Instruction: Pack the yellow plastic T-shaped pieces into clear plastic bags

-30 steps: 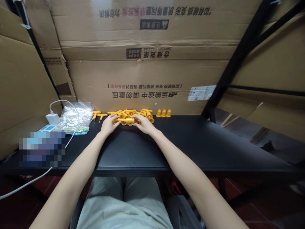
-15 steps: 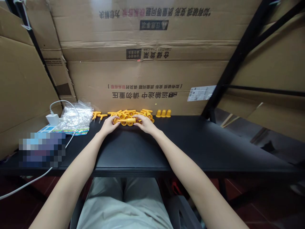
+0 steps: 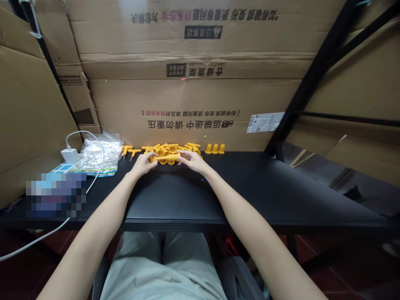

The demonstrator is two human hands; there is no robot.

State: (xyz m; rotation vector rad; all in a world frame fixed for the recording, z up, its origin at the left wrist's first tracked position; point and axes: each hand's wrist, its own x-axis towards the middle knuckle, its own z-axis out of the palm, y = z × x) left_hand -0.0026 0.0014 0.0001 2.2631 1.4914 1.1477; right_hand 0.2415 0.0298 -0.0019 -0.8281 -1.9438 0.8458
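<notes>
At the black bench's [image 3: 281, 196] far edge, left hand [image 3: 143, 163] and right hand [image 3: 194, 161] each close a grip on one end of a yellow plastic tube piece [image 3: 168, 157]. Behind, the heap of yellow plastic fittings [image 3: 170, 148] blurs; fingertips hidden.

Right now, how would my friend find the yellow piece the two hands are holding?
Look along the black table to the pile of yellow pieces by the cardboard wall. In front of it, the left hand and right hand pinch one yellow piece by its ends. Only this one is held; three little cones stand apart, right.
</notes>
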